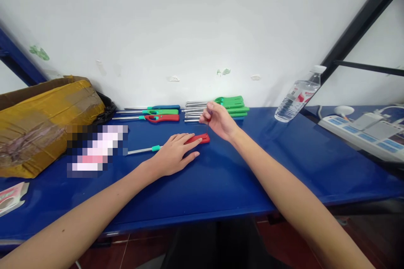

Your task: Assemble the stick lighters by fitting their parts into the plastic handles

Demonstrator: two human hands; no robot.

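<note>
A red lighter [202, 138] with a long metal tube and a teal collar lies on the blue table [217, 185], its tube pointing left. My left hand [175, 153] rests flat over its handle, fingers spread. Just above the handle's right end, my right hand [219, 121] is closed in a pinch on a small thin dark red item, too small to make out, that points down toward the lighter. Behind, blue, green and red lighters [162, 117] lie side by side. A stack of green lighters [232, 101] lies right of them, partly behind my right hand.
A cardboard box [47, 122] wrapped in yellow tape stands at the left, near a blurred-out item [96, 149]. A torn packet [11, 197] lies at the left edge. A water bottle [298, 97] and a power strip [362, 134] are at the right. A white wall stands behind.
</note>
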